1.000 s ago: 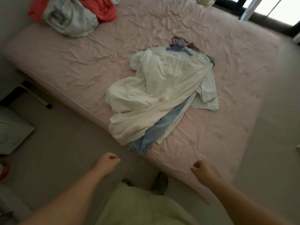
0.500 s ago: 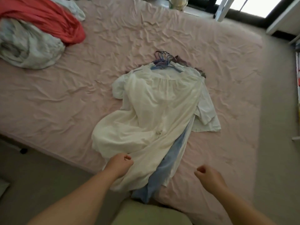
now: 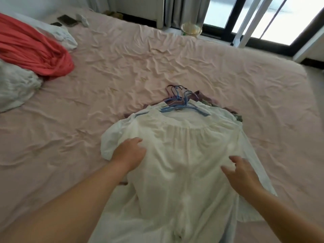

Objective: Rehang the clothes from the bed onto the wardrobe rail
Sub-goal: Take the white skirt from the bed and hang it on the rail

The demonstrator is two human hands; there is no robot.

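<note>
A stack of clothes lies on the pink bed (image 3: pixel 157 64), topped by a white garment (image 3: pixel 184 155). Blue and purple hangers (image 3: pixel 180 100) stick out at the far end of the stack, hooks bunched together. Darker garments (image 3: pixel 233 113) peek from under the white one at the right. My left hand (image 3: pixel 128 153) rests on the white garment's left shoulder area, fingers relaxed. My right hand (image 3: pixel 240 172) hovers over or touches its right side with fingers spread. Neither hand grips anything.
A red cloth (image 3: pixel 35 51) and a pale grey bundle (image 3: pixel 15 86) lie at the bed's left. Dark flat objects (image 3: pixel 67 20) sit near the far left corner. A glass bowl (image 3: pixel 191 29) stands beyond the bed by the window (image 3: pixel 245 16).
I have come closer and leaned over the bed. Both hands, loosely curled before, have opened and reached forward onto the upper part of the white garment.
</note>
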